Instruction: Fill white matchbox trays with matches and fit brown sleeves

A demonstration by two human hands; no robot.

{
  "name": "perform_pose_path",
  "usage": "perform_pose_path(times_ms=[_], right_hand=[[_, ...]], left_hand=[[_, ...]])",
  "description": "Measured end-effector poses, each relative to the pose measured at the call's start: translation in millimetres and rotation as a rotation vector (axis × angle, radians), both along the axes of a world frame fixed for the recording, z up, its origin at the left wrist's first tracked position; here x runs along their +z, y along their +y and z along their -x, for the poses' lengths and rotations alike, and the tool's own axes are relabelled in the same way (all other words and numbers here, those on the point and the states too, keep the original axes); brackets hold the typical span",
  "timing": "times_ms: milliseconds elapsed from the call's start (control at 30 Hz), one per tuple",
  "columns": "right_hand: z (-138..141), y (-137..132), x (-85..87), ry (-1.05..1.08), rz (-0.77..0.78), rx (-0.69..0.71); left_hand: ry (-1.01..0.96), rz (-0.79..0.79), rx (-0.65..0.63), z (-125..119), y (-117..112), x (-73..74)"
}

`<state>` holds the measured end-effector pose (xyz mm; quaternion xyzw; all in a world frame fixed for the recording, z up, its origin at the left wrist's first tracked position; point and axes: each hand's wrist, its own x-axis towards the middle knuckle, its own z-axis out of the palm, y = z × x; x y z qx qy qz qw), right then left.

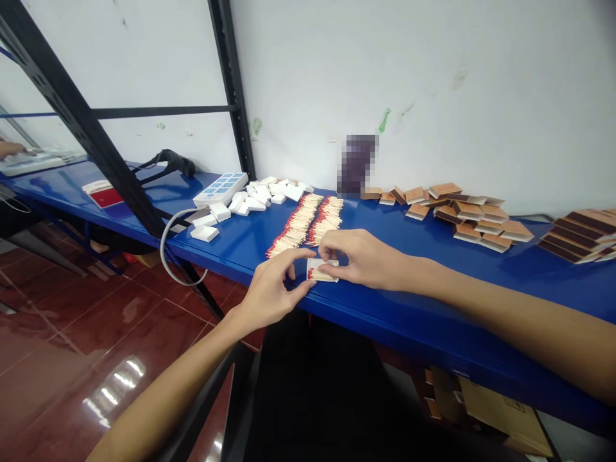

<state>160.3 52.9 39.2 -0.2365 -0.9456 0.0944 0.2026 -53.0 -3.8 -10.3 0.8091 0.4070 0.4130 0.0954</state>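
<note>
My left hand (275, 289) and my right hand (363, 258) both pinch a small white matchbox tray (321, 270) filled with red-tipped matches, at the front edge of the blue shelf (414, 308). My left thumb and fingers grip its left end. My right fingertips rest on its top right edge. Just behind it lie two rows of loose red-tipped matches (310, 219).
Several empty white trays (250, 199) and a white power strip (221, 188) with its cable lie at the left. Brown matchbox sleeves (462, 215) spread out at the right, with a stack (584, 234) at far right. A black rack post (96, 144) crosses the left. Another person's hand (9, 149) shows at far left.
</note>
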Motion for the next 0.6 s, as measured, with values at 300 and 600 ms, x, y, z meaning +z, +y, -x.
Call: perform_pose_path(times_ms=[300, 600], right_hand=[[-8.6, 19.2, -1.6, 0.074, 0.003, -0.153], [-13.6, 39.0, -23.8, -0.050, -0.065, -0.234]], left_hand=[[0.051, 0.048, -0.045, 1.9, 0.4, 4.5], [0.107, 0.046, -0.024, -0.4, -0.3, 5.5]])
